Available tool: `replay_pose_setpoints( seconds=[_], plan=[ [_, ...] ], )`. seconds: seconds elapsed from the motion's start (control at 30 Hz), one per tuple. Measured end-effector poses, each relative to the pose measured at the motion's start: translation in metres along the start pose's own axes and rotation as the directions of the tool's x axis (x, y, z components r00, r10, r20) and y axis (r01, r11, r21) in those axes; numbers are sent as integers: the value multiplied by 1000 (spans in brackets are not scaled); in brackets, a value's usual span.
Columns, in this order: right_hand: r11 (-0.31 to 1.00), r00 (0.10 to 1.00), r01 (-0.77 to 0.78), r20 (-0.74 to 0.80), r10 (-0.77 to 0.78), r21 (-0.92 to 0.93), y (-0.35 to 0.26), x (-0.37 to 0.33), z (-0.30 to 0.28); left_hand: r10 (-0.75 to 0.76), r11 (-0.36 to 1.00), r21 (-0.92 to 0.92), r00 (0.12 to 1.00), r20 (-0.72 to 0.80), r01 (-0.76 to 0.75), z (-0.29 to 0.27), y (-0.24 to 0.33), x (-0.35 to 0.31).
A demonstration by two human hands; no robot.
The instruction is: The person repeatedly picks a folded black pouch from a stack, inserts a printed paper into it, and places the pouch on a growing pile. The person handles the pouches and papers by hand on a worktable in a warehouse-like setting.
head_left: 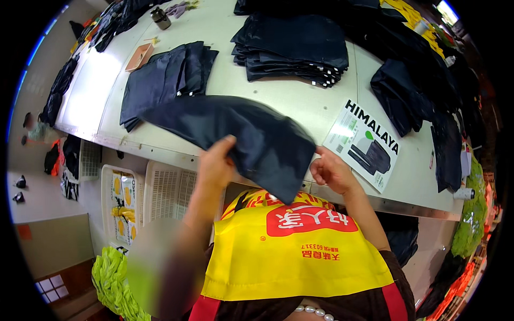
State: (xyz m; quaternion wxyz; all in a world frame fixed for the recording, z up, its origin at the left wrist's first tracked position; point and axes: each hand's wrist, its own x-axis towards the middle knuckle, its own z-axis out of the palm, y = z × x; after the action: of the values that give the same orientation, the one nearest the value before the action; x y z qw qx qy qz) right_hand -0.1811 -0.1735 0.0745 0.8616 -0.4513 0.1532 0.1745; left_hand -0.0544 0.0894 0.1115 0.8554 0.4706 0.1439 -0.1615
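A folded dark navy garment (257, 136) with a slight sheen hangs in front of me, over the table's near edge. My left hand (217, 160) grips its lower edge, the thumb lying on top of the cloth. At the garment's right end, my right hand (333, 170) has its fingers curled, and the index fingertip meets the edge. Whether those fingers pinch the cloth is hard to see. The garment's left end overlaps a stack of similar dark folded garments (163, 80). Beside my right hand lies a printed sheet (364, 144) picturing dark trousers.
A taller stack of dark garments (292, 45) sits farther back on the white table (225, 80). Loose dark cloth (399, 88) heaps up at the right. An orange tray (140, 57) and dark jar (160, 18) stand far left. White plastic baskets (170, 184) are below the table edge.
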Motion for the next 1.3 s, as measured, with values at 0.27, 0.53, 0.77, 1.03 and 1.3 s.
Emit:
replay_pose_setpoints(
  seconds=[0.27,0.53,0.77,1.03,1.3],
  plan=[
    [-125,846,-333,-237,-477,-935,-5,-74,-149,539,842,-55,841,45,-536,-54,170,104],
    [-203,850,-508,-451,-272,-837,-12,-115,-175,209,974,-12,922,-327,-226,-228,155,289],
    [-66,869,-451,-422,-259,-890,-18,-128,-195,983,145,984,131,-131,-108,-109,57,292],
    [-147,789,-339,-195,-583,-929,18,-136,-205,384,-294,438,315,868,-850,158,-89,278],
    [-41,715,-329,-221,-664,-943,29,-135,-182,57,-523,385,419,906,-761,207,-151,304]
  ],
)
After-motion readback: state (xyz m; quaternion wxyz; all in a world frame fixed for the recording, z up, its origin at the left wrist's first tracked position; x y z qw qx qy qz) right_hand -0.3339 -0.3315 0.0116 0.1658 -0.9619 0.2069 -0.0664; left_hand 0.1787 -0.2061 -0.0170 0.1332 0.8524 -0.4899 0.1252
